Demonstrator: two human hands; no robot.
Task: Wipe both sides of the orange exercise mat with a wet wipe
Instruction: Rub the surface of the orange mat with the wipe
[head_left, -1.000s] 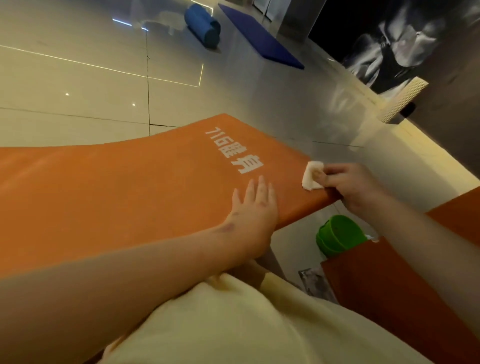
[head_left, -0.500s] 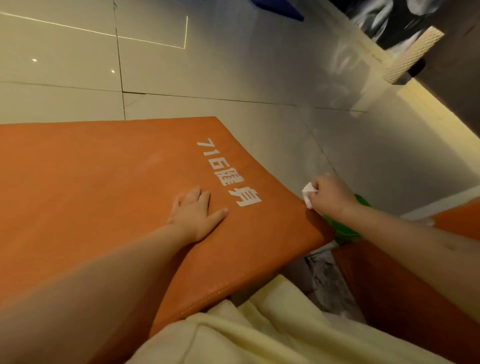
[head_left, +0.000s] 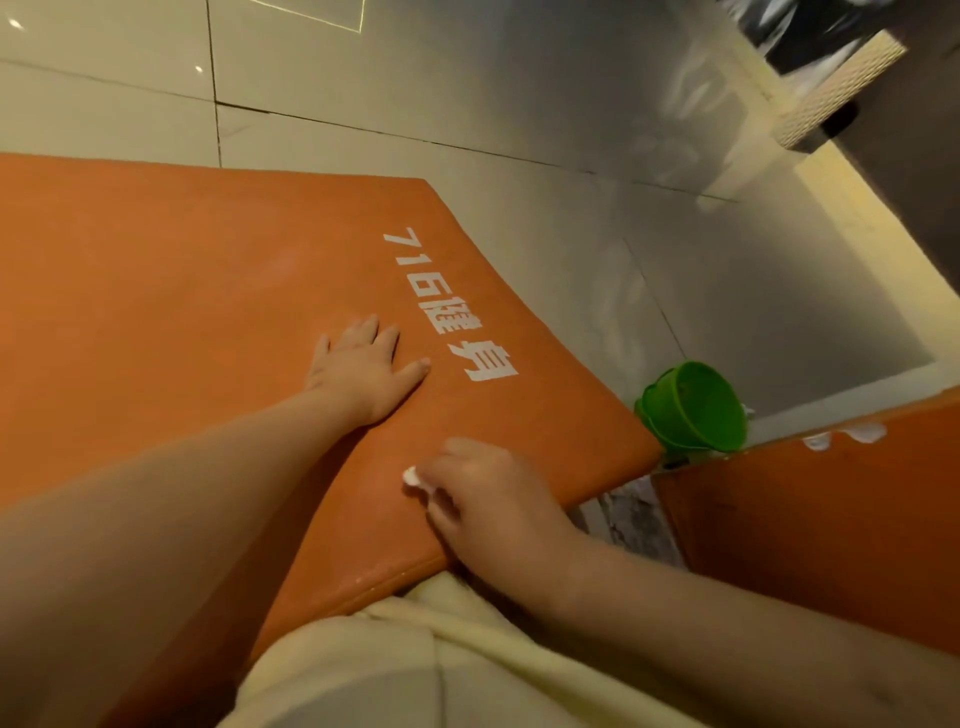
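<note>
Grey tiles (head_left: 467, 93) behind orange mat (head_left: 156, 286) printed "716"; left grip (head_left: 363, 369) lies flat, right grip (head_left: 488, 499) pinches wipe (head_left: 412, 475).

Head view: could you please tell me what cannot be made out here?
In the head view:
the wet wipe is mostly hidden under the right hand;
the orange mat is cut off at the left frame edge, its underside hidden;
the green bucket is partly behind the mat's corner.

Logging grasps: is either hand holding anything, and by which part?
The right hand holds the wet wipe, bunched under its curled fingers; only a white corner shows. The left hand lies flat on the orange mat, holding nothing.
</note>
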